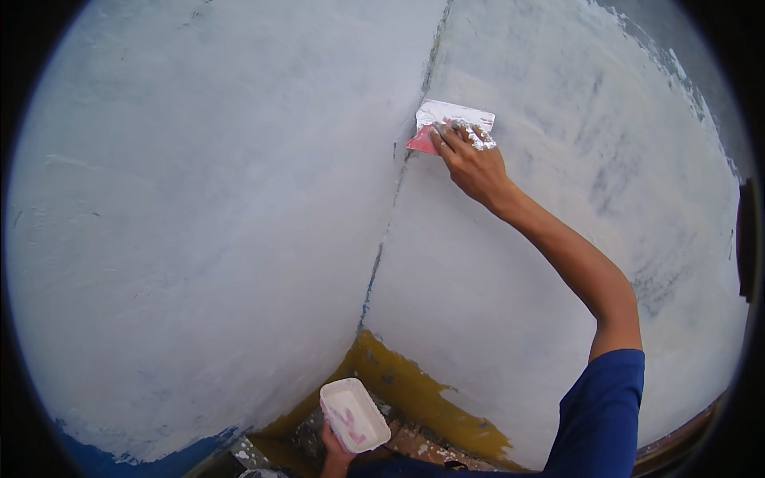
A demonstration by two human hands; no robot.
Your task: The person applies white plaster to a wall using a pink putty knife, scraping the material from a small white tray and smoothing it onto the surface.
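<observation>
My right hand (472,159) grips a wide putty knife (454,116) with a pale blade and a red part, pressed flat to the right-hand wall close to the corner. White paste smears the knuckles and part of the tool. Low in the view, my left hand (335,448) holds a white rectangular tub (360,422) by its side; whitish paste with pink streaks lies inside it. A dark, rough corner seam (376,271) runs down between the two whitish walls, and the blade's left end meets it.
The left wall (199,199) and right wall (510,295) carry a patchy white coat. Below it shows a mustard-yellow band (422,390), with blue paint (151,462) at lower left. Paint-spattered boards (422,446) lie beneath the corner. A dark object (747,239) edges the far right.
</observation>
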